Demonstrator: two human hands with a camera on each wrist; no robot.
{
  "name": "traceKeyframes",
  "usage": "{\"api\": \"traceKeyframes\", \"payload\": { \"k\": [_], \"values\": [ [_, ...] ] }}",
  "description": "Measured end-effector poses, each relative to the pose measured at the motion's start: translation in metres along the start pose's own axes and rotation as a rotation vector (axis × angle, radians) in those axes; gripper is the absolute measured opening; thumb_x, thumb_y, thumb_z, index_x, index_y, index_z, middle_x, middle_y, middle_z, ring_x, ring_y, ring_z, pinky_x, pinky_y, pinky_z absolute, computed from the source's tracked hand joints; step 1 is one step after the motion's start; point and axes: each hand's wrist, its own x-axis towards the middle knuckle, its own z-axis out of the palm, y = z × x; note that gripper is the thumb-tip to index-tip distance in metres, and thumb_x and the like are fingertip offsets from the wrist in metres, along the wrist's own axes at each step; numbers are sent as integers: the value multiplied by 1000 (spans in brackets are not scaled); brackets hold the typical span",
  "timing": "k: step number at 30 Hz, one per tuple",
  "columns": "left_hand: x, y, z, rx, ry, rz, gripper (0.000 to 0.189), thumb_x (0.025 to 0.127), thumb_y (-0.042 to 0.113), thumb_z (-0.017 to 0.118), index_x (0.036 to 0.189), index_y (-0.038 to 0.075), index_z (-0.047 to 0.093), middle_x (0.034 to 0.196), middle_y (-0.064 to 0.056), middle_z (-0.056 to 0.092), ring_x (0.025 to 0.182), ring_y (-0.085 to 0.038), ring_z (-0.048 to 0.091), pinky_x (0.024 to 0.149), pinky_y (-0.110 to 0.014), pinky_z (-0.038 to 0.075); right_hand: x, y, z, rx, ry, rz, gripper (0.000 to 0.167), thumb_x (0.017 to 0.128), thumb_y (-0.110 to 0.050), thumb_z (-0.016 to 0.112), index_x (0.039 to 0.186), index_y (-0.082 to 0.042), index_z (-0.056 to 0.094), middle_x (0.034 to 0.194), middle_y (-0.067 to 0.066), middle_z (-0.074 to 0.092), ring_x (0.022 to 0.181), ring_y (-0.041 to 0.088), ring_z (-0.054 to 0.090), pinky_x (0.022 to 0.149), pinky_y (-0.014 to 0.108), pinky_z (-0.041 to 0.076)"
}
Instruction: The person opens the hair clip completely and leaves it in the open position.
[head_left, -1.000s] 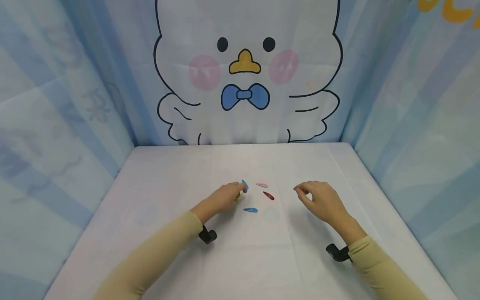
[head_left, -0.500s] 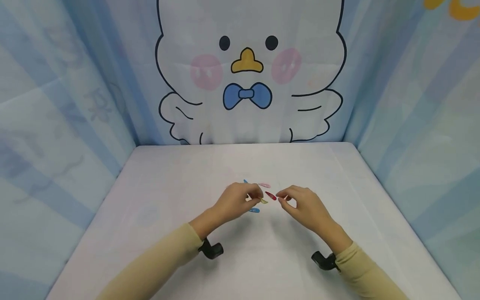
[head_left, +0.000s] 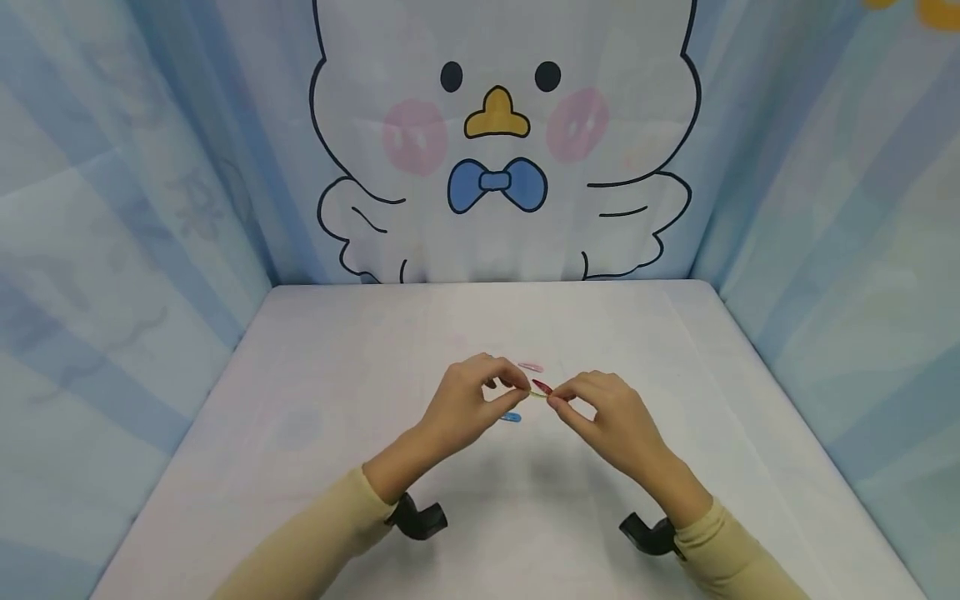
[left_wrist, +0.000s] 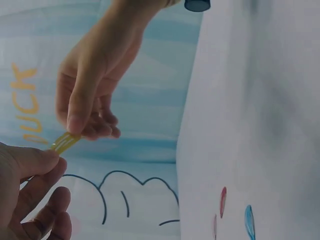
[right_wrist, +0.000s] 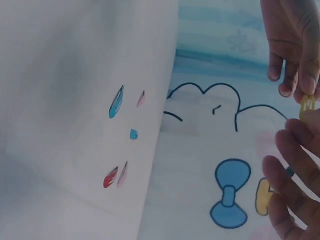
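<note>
left hand [head_left: 474, 402]: at 9 o'clock of the work, thumb and forefinger nearly together, pinching one end of a slim yellow slotted hair clip [left_wrist: 65, 143]; the other fingers curl loosely.
right hand [head_left: 617, 421]: at about 4 o'clock, thumb and fingertips closed on the opposite end of that clip, the rest bent.
yellow clip: bridges the gap between the hands, its slotted middle bare, raised off the smooth white surface [head_left: 390, 325].
pinch on the ends: probably best kept light and right at the tips, leaving the slots free to flex.
pressure: judged thin and springy, so steady one end and work the other slowly; a hard squeeze could flick it away.
hinge end: cannot tell which; worth checking before any bending.
glossy red teardrop-shaped hair clip [head_left: 540, 386]: on the surface, towards 1 o'clock of the yellow one in the head view.
slender pale pink hair clip [head_left: 531, 367]: near 12 o'clock, farther off.
bright blue teardrop-shaped hair clip [head_left: 512, 417]: between 7 and 8 o'clock, partly covered by the left hand; a low hold could brush it.
</note>
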Motion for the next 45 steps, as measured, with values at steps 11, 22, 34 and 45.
{"api": "traceKeyframes", "payload": {
  "k": [11, 22, 34, 45],
  "values": [
    [0, 22, -15, 7, 70, 23, 7, 88, 13, 83, 93, 13, 80, 89, 6, 76, 90, -10, 62, 76, -29, 54, 6, -14, -4, 56, 286, -159, 40, 103, -46, 62, 92, -10, 75, 87, -1, 73, 80, 18, 67, 76, 30, 51],
    [1, 25, -10, -16, 208, 10, 14, 84, 16, 87, 93, 12, 78, 87, 2, 76, 87, -14, 61, 75, -32, 53, 13, -19, -5, 32, 459, -276, 33, 102, -34, 66, 86, -7, 77, 82, 3, 74, 73, 21, 64, 68, 31, 42],
    [-2, 31, -3, -23, 356, 37, 16, 81, 13, 90, 93, 9, 79, 84, 1, 72, 87, -14, 59, 75, -28, 51, 18, -24, -4, 12, 553, -328, 32, 100, -29, 69, 79, -6, 76, 77, 5, 72, 67, 21, 62, 66, 33, 39],
    [-3, 31, 0, -42, 418, 70, 15, 78, 9, 91, 86, 9, 79, 78, 0, 72, 83, -15, 60, 72, -28, 51, 19, -29, 3, 33, 627, -317, 34, 97, -24, 69, 69, -7, 72, 69, 4, 65, 61, 20, 57, 62, 32, 37]
  ]
}}
